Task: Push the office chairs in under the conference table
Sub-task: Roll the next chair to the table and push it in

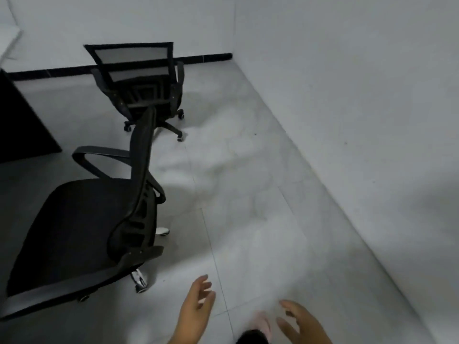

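Observation:
A black office chair (82,229) stands close on my left, its seat facing left and its thin backrest edge-on toward me. A second black mesh-backed chair (139,83) stands farther off, near the back wall, with its back to me. The dark conference table (19,125) shows only as a corner at the left edge. My left hand (196,309) is low in the view, fingers spread, holding nothing, to the right of the near chair and apart from it. My right hand (300,321) is also spread and empty near the bottom edge.
A white wall (360,120) runs along the right side, leaving a strip of grey tiled floor (248,194) between it and the chairs. A black baseboard (203,58) lines the back wall. My pink shoe (263,324) shows between the hands.

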Demonstrator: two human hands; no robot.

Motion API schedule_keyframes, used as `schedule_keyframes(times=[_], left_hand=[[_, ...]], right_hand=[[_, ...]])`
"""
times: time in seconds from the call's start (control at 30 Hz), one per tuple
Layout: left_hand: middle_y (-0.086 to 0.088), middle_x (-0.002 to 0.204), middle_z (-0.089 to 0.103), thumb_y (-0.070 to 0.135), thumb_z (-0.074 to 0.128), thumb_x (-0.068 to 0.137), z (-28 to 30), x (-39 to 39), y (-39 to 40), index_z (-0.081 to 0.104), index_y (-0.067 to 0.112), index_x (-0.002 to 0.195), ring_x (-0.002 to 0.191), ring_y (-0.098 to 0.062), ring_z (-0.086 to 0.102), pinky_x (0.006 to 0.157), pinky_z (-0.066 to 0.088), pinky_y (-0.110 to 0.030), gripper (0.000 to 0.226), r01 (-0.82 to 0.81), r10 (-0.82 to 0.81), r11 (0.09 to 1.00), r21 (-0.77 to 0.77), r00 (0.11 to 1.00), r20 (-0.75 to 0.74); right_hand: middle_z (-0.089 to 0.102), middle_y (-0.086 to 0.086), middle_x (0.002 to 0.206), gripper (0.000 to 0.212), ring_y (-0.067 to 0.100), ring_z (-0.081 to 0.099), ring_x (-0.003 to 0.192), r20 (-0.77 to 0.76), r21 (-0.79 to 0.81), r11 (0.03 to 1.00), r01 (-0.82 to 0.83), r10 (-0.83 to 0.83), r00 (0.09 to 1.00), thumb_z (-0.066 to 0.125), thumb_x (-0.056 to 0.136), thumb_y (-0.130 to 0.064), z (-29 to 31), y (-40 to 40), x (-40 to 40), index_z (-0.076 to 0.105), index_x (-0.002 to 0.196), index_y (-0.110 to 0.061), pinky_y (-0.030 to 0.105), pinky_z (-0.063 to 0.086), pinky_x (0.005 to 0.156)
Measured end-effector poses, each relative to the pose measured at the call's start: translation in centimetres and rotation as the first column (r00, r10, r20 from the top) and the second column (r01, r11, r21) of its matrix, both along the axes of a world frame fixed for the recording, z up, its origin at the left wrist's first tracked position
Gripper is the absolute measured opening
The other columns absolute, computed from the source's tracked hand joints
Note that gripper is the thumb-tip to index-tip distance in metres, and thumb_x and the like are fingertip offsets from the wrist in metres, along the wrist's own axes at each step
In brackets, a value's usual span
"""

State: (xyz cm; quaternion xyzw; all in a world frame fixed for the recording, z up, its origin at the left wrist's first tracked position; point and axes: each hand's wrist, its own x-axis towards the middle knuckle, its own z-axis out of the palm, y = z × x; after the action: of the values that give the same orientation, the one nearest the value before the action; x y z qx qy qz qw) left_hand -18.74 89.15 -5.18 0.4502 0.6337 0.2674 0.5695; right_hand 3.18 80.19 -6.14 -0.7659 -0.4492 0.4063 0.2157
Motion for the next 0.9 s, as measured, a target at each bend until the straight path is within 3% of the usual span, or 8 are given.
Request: schedule_keyframes(times=[0.07, 0.13, 0.23, 0.4, 0.57, 0.67, 0.77, 0.9], left_hand=[[0.002, 0.1, 0.054, 0.001, 0.05, 0.088, 1.8, 4.7, 3.4, 0.044, 0.018, 0.108, 0.086, 0.001, 0.051, 0.061, 0.04, 0.003, 0.027, 0.073, -0.074, 0.997, 0.03, 0.997, 0.0], [0.01, 0.1, 0.053, 0.003, 0.049, 0.089, 2.8, 8.1, 5.7, 0.044, 0.02, 0.11, 0.09, 0.002, 0.051, 0.064, 0.041, 0.003, 0.027, 0.098, -0.101, 0.993, 0.072, 0.994, 0.036], [0.013, 0.1, 0.055, 0.002, 0.05, 0.088, 3.2, 10.4, 8.7, 0.047, 0.028, 0.103, 0.085, 0.01, 0.058, 0.067, 0.043, 0.001, 0.03, 0.093, -0.094, 0.993, 0.071, 0.996, 0.006], [-0.01, 0.1, 0.061, -0.003, 0.054, 0.085, 0.8, 12.0, 16.4, 0.054, 0.014, 0.103, 0.073, 0.014, 0.058, 0.06, 0.041, 0.004, 0.025, -0.097, 0.097, 0.995, -0.004, 0.994, -0.058], [-0.013, 0.105, 0.058, -0.003, 0.052, 0.086, 0.7, 14.9, 29.9, 0.053, 0.002, 0.113, 0.094, -0.017, 0.057, 0.074, 0.039, -0.013, 0.027, -0.215, 0.217, 0.976, 0.044, 0.974, -0.063], [0.001, 0.1, 0.056, 0.009, 0.054, 0.088, 3.4, 17.0, 36.4, 0.05, 0.018, 0.105, 0.084, 0.0, 0.055, 0.075, 0.041, -0.008, 0.019, -0.159, 0.157, 0.979, 0.125, 0.987, 0.019], [0.007, 0.097, 0.054, 0.006, 0.052, 0.089, 3.9, 18.0, 42.3, 0.047, 0.02, 0.104, 0.085, 0.004, 0.052, 0.074, 0.04, -0.003, 0.021, -0.213, 0.213, 0.963, 0.164, 0.977, 0.014], [-0.005, 0.1, 0.057, -0.002, 0.05, 0.087, 2.7, 18.7, 45.7, 0.048, 0.014, 0.104, 0.083, 0.002, 0.05, 0.064, 0.04, 0.003, 0.023, -0.391, 0.395, 0.914, 0.112, 0.919, -0.015]], right_hand=[[0.045, -0.038, 0.1, 0.057, -0.034, 0.04, 0.089, -0.088, -0.014, 1.0, -0.006, 0.005, 0.996, 0.04, 0.034, -0.095, 3.7, 3.9, 2.8, 0.04, 0.088, -0.078, -0.007, 0.033, 0.072], [0.052, -0.016, 0.106, 0.052, -0.026, 0.047, 0.095, -0.174, 0.016, 0.999, 0.028, -0.025, 0.984, 0.07, 0.066, -0.05, 4.5, 6.9, 6.2, 0.05, 0.113, -0.041, -0.007, 0.032, 0.072], [0.06, 0.004, 0.103, 0.03, -0.019, 0.056, 0.084, -0.21, -0.001, 0.994, 0.107, -0.105, 0.972, 0.063, 0.08, -0.005, 3.5, 10.9, 10.6, 0.056, 0.102, -0.024, -0.006, 0.037, 0.066], [0.066, -0.028, 0.065, 0.029, -0.021, 0.056, 0.064, -0.266, -0.05, 0.955, 0.293, -0.295, 0.918, 0.078, 0.039, -0.062, 3.0, 19.2, 14.5, 0.058, 0.059, -0.064, -0.004, 0.04, 0.055], [0.066, -0.005, 0.088, 0.024, -0.028, 0.05, 0.064, -0.232, 0.058, 0.989, 0.133, -0.116, 0.966, 0.072, 0.073, -0.026, 3.3, 36.0, 17.9, 0.061, 0.076, -0.046, -0.004, 0.039, 0.058], [0.059, 0.008, 0.101, 0.02, -0.031, 0.047, 0.07, -0.246, 0.091, 0.996, -0.02, 0.041, 0.968, 0.057, 0.083, -0.002, 4.5, 42.8, 18.9, 0.055, 0.099, -0.014, -0.007, 0.036, 0.062], [0.06, 0.007, 0.108, 0.018, -0.028, 0.049, 0.076, -0.266, 0.105, 0.988, -0.111, 0.135, 0.955, 0.059, 0.083, -0.011, 5.2, 50.5, 19.2, 0.054, 0.098, -0.021, -0.005, 0.038, 0.065], [0.06, -0.005, 0.108, 0.044, -0.01, 0.057, 0.085, -0.274, 0.038, 0.948, -0.315, 0.313, 0.909, 0.072, 0.055, -0.06, 5.7, 57.6, 19.0, 0.049, 0.085, -0.038, 0.003, 0.04, 0.072]])
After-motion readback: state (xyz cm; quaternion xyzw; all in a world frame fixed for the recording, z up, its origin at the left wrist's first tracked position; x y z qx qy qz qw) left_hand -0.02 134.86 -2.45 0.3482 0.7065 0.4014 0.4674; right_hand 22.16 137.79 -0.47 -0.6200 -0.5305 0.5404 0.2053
